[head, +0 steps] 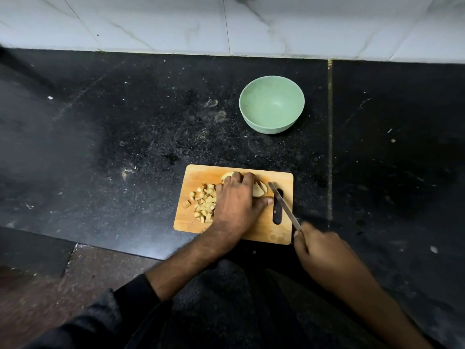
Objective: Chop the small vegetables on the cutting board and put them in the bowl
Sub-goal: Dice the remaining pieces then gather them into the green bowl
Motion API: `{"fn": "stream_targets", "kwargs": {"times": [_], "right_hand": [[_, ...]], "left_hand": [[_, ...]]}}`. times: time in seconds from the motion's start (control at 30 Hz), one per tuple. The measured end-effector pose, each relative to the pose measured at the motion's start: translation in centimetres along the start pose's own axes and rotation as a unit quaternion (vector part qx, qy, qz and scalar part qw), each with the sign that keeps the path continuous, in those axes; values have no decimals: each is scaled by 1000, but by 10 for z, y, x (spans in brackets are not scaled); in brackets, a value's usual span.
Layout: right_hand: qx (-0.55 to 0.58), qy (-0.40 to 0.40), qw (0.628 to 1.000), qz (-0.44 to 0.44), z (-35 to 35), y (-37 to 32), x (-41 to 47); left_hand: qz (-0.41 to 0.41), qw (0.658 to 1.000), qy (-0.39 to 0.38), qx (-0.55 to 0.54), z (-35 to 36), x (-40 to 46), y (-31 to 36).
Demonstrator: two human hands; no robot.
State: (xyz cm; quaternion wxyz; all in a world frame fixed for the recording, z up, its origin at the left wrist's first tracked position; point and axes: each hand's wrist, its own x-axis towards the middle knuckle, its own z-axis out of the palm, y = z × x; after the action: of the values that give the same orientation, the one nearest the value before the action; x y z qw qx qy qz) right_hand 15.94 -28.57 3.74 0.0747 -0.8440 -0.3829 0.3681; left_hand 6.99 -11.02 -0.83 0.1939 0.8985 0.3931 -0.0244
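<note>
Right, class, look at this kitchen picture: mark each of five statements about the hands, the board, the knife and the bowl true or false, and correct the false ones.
1. The green bowl already holds chopped pieces. False: it is empty.
2. The right hand holds the knife. True.
3. The left hand rests on the counter beside the cutting board. False: it lies on the board, over the uncut vegetable pieces.
4. A pile of chopped pieces lies on the left part of the board. True.
5. The bowl stands on the cutting board. False: it stands on the black counter, beyond the board.
</note>
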Motion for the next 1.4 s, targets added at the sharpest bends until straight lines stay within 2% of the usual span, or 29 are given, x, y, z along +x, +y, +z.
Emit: {"fn": "stream_targets", "kwargs": {"times": [0.2,0.57,0.97,1.4], "right_hand": [[-7,-17,1000,-2,1,4,15],[5,7,1000,-15,5,0,10],[-2,19,1000,-23,4,-2,8],[-30,-12,999,-44,20,-11,6]], "left_hand": [[13,999,20,44,2,3,8],[42,999,-12,-18,-4,5,-5],[67,997,-30,-36,-9,-1,-14],[43,991,29,-123,-10,-24,-32]]}}
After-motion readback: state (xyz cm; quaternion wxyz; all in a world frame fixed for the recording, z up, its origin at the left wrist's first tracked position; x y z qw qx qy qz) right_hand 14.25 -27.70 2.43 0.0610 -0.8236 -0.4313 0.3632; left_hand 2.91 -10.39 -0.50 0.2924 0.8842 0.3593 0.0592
